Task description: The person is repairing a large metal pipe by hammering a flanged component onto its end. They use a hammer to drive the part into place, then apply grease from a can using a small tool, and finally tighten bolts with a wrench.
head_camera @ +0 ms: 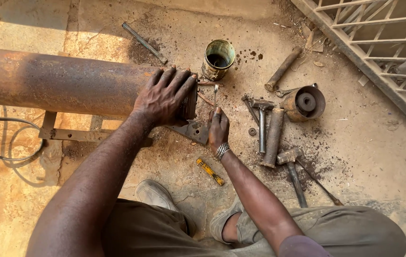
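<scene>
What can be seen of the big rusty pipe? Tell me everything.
The rusty pipe is a wide metal cylinder, brown-orange with darker patches, lying level across the dusty floor from the left edge. A metal bracket sits beneath it. The left hand is spread over its right end, covering a dark end piece.

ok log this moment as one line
left hand: flat on end of rusty pipe | right hand: holds small tool beside it | hammers on ground
</scene>
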